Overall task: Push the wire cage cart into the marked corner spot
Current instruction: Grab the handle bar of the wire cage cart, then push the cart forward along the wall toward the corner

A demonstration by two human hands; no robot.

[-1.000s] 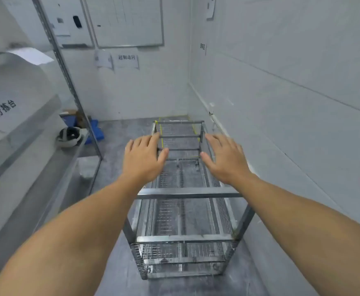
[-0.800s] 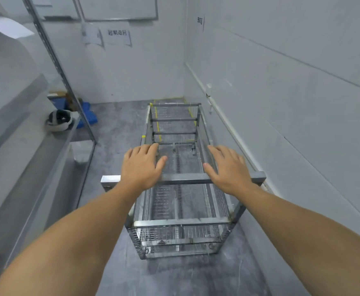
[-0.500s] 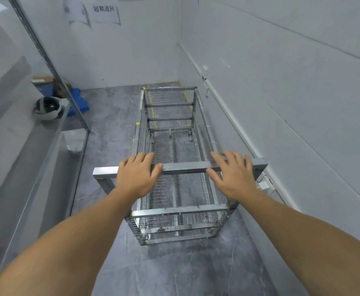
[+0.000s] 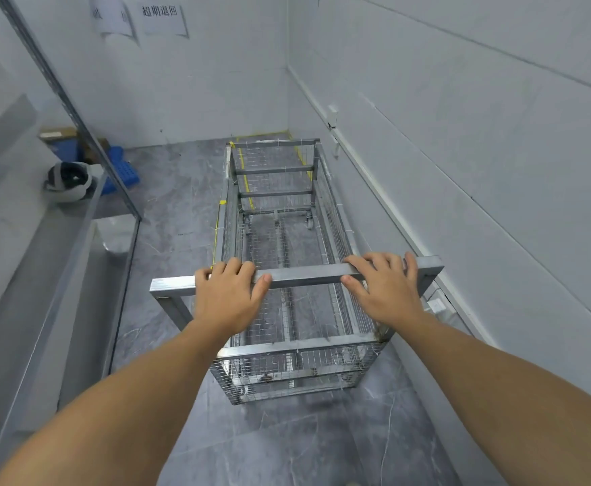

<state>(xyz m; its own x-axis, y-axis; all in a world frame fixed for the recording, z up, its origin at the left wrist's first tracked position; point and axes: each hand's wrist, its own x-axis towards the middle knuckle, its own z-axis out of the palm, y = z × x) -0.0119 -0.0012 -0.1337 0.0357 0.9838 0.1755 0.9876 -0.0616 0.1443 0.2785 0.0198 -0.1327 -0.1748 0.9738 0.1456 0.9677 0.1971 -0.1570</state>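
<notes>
A long metal wire cage cart [image 4: 336, 222] stands lengthwise along the right wall, its far end close to the room's corner. Its square-tube push bar [image 4: 304, 277] runs across the near end. My left hand [image 4: 229, 296] rests on the bar's left part with fingers curled over it and the thumb underneath. My right hand [image 4: 385, 287] lies on the bar's right part, fingers draped over the top. Yellow tape lines [image 4: 248, 194] mark the floor in the corner and show through and beside the cage.
The white right wall [image 4: 480, 152] carries a cable duct close to the cart's side. A metal sorting bench [image 4: 59, 261] runs down the left with a white helmet [image 4: 71, 180] on it. Blue crates [image 4: 122, 166] sit by the back wall. Grey floor lies between bench and cart.
My hands came down from above the cage onto the push bar and closed around it. The view tilted downward, and the cart's far end now sits nearer the taped corner.
</notes>
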